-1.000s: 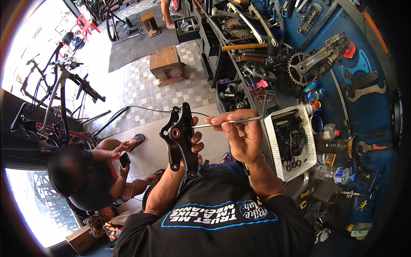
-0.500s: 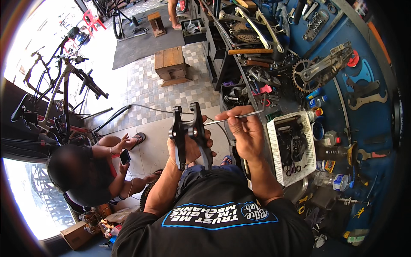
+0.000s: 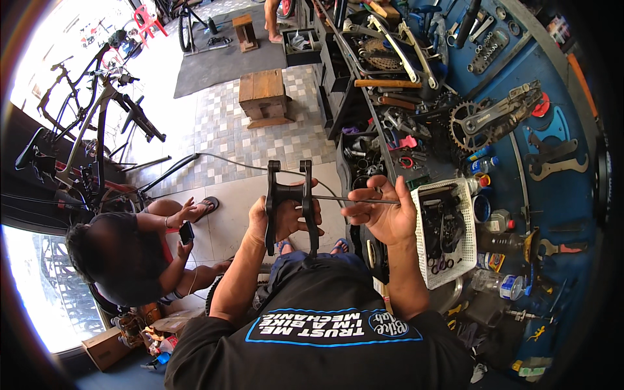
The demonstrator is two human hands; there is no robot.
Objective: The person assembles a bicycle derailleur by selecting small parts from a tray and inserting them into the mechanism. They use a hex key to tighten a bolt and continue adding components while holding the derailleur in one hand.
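Observation:
My left hand [image 3: 259,218] is closed around a black bike suspension link [image 3: 289,192], which has two long side arms joined by a crosspiece. The link is upright in front of my body. From the right, a thin hex key [image 3: 331,197] lies level, its tip at the link's right arm; whether it sits inside the bolt is too small to tell. My right hand [image 3: 393,218] holds the key's other end, which crosses behind or between the fingers and thumb. The key's bent end is hidden by that hand.
To the right, a white plastic basket [image 3: 448,273] of dark parts sits on a workbench crowded with tools, bottles and a crankset [image 3: 484,120]. A seated person [image 3: 123,253] with a phone is at the left, near bike frames [image 3: 97,130]. A wooden stool [image 3: 263,97] stands ahead.
The link has turned so both arms and the crosspiece face me more squarely. My right hand has moved right and lower, its fingers spread more, and the key's bent end has gone from sight.

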